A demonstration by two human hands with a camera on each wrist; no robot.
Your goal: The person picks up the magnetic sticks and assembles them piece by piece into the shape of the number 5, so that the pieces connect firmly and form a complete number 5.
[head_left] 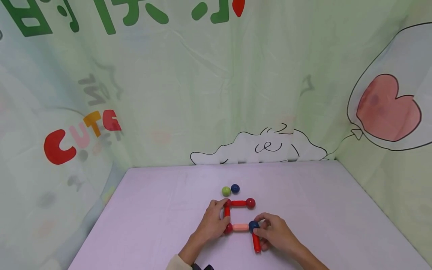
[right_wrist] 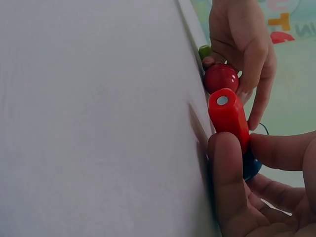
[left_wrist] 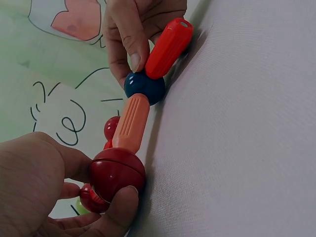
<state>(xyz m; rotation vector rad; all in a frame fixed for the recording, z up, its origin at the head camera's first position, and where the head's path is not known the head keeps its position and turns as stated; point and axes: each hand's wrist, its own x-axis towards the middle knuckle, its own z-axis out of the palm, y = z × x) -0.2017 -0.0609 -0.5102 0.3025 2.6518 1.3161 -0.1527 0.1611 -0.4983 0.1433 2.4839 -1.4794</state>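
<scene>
My left hand (head_left: 211, 224) holds the left side of a joined shape of balls and rods, thumb and a finger around its near red ball (left_wrist: 117, 174). From that ball a red rod (head_left: 227, 211) runs to a far red ball, and a second red rod (head_left: 238, 203) leads to another red ball (head_left: 250, 203). A pink rod (head_left: 240, 227) links the near red ball to a blue ball (head_left: 254, 226). My right hand (head_left: 278, 233) pinches that blue ball. Another red rod (head_left: 256, 243) sticks out of it toward me, its magnet tip (right_wrist: 222, 100) showing.
Just beyond the shape, a green ball (head_left: 226, 191) and a loose blue ball (head_left: 235, 188) sit side by side on the pale tabletop (head_left: 162, 210). A printed curtain (head_left: 209, 93) hangs behind the table and along both sides.
</scene>
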